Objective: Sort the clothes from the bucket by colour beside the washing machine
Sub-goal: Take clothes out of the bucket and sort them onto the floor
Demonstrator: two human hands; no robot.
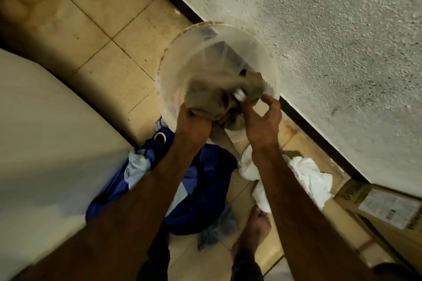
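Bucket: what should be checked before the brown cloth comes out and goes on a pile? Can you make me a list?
1. Left hand grips the brown cloth: ok.
2. Right hand holds the cloth too: cannot tell, it is blurred.
3. Blue pile lies on the floor beside the washing machine: ok.
4. White pile lies on the other side of the blue pile: ok.
5. A pile for brown clothes: not ok, none in view.
6. More clothes left in the bucket: cannot tell, the inside is blurred.
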